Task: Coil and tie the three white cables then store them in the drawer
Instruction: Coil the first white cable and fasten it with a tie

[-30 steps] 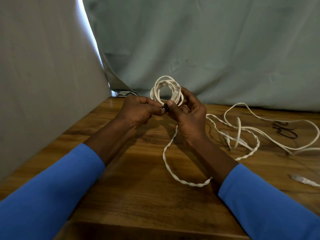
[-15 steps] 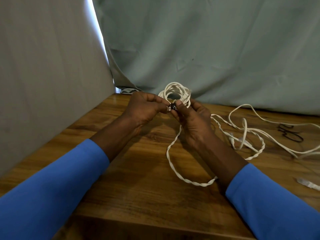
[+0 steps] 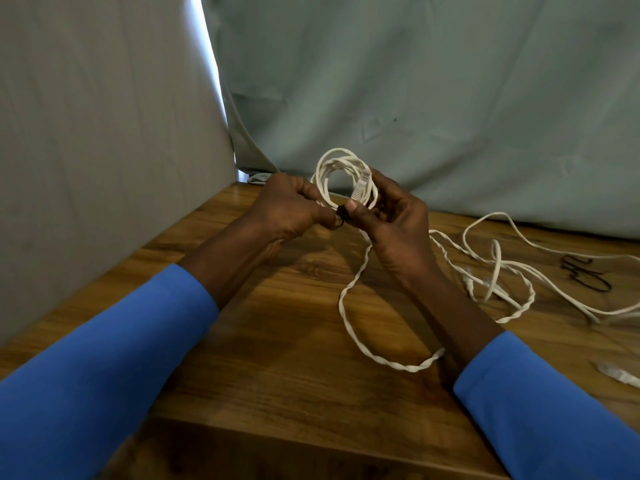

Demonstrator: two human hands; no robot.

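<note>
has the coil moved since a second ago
No: the coil holds the same spot over the far-left corner of the table; only the camera shifted.

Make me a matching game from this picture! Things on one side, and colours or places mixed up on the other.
Things: 1 coil; 2 tie; 3 loose cables; 4 sleeve
Match: A blue; B black, pinched by the left hand; C lying on the table; D white, held up by the right hand
Pairs: 1-D, 2-B, 3-C, 4-A
</note>
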